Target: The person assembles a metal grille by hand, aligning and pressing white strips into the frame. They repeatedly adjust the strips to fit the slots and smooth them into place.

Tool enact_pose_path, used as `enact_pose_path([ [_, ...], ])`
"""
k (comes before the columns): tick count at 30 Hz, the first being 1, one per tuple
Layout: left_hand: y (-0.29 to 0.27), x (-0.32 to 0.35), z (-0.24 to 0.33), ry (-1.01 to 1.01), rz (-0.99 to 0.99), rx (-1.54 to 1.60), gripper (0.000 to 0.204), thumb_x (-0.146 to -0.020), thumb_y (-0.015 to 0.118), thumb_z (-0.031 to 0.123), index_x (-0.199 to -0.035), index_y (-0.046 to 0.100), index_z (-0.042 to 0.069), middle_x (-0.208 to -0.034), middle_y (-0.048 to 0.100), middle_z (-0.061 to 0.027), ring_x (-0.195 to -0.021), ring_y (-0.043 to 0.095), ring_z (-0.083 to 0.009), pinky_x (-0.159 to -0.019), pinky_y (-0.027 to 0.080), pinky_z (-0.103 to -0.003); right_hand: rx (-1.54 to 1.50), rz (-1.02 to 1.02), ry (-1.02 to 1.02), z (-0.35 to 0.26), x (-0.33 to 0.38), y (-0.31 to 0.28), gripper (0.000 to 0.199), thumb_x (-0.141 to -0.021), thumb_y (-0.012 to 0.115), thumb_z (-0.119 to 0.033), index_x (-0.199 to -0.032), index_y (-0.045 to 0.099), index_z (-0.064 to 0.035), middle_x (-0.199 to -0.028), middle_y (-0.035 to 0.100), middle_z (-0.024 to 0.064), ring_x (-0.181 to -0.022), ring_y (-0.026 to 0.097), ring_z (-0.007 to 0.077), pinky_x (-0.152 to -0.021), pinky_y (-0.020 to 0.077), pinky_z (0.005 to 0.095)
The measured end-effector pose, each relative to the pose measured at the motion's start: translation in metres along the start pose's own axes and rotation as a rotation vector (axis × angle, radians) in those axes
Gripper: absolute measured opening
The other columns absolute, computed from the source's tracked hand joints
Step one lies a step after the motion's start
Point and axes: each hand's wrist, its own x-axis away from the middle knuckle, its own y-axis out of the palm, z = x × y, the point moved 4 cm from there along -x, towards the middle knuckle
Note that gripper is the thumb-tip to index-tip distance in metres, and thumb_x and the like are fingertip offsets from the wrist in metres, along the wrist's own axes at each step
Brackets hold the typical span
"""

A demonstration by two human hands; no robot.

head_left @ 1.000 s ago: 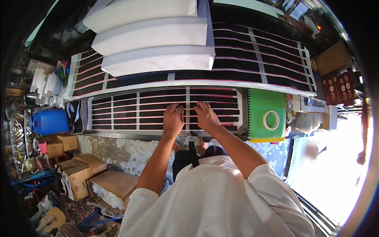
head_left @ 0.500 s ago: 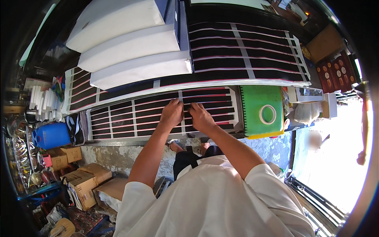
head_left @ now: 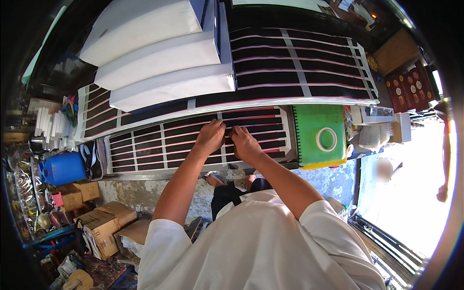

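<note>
A blue jerrycan and cardboard boxes stand on the floor at left, below the table. On the table lies a black sheet with pink and white stripes. Both forearms reach forward; the left hand and right hand sit side by side, fingers curled, pinching a strip of the sheet. Further right lies a green mat carrying a tape roll.

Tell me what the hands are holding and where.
Both hands, left and right, rest on a black sheet with pink and white stripes, near its middle; an actual grip cannot be told.
</note>
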Motion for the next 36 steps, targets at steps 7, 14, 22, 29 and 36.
enact_pose_path([
  [7,-0.004,0.0,-0.007,-0.027,-0.013,0.02,0.018,-0.083,0.08,0.009,-0.098,0.077,0.001,-0.108,0.072,-0.013,-0.111,0.073,-0.0313,-0.095,0.063,-0.047,-0.032,-0.011,-0.012,-0.003,0.001,-0.008,0.042,-0.081,0.073,0.007,-0.122,0.071,-0.0008,-0.133,0.061,0.0155,-0.127,0.063,0.0386,-0.103,0.0625,0.0458],
  [14,-0.002,0.001,-0.011,-0.037,-0.03,0.04,0.023,-0.078,0.083,0.01,-0.098,0.075,0.001,-0.107,0.072,-0.0139,-0.11,0.073,-0.033,-0.093,0.063,-0.048,-0.016,-0.032,-0.013,-0.003,0.001,-0.007,0.044,-0.079,0.075,0.006,-0.122,0.069,0.0005,-0.134,0.06,0.0158,-0.127,0.063,0.0389,-0.103,0.0631,0.0456],
  [22,-0.003,0.013,-0.011,-0.03,0.017,0.08,0.026,-0.081,0.081,0.009,-0.102,0.069,0.0,-0.113,0.068,-0.0163,-0.111,0.069,-0.0373,-0.091,0.06,-0.051,-0.009,-0.054,0.009,-0.003,0.001,-0.004,0.038,-0.083,0.074,0.005,-0.12,0.07,0.0011,-0.135,0.059,0.0165,-0.129,0.062,0.0391,-0.106,0.0614,0.0453],
  [29,0.014,0.061,0.031,-0.36,0.145,0.106,0.048,-0.107,0.069,0.032,-0.15,0.067,0.008,-0.132,0.061,-0.0145,-0.124,0.062,-0.0354,-0.097,0.053,-0.055,-0.009,-0.102,0.002,0.002,-0.002,-0.003,0.043,-0.087,0.073,0.001,-0.13,0.072,-0.0012,-0.134,0.061,0.015,-0.129,0.063,0.0375,-0.107,0.061,0.0453],
  [36,0.021,0.075,0.053,-0.396,0.258,-0.089,0.062,-0.107,0.071,0.046,-0.157,0.063,0.011,-0.16,0.05,-0.021,-0.148,0.049,-0.039,-0.119,0.037,-0.07,-0.042,-0.141,0.035,0.001,-0.002,-0.005,0.041,-0.085,0.077,-0.002,-0.126,0.073,-0.0034,-0.136,0.06,0.0119,-0.135,0.061,0.0347,-0.109,0.0613,0.0458],
])
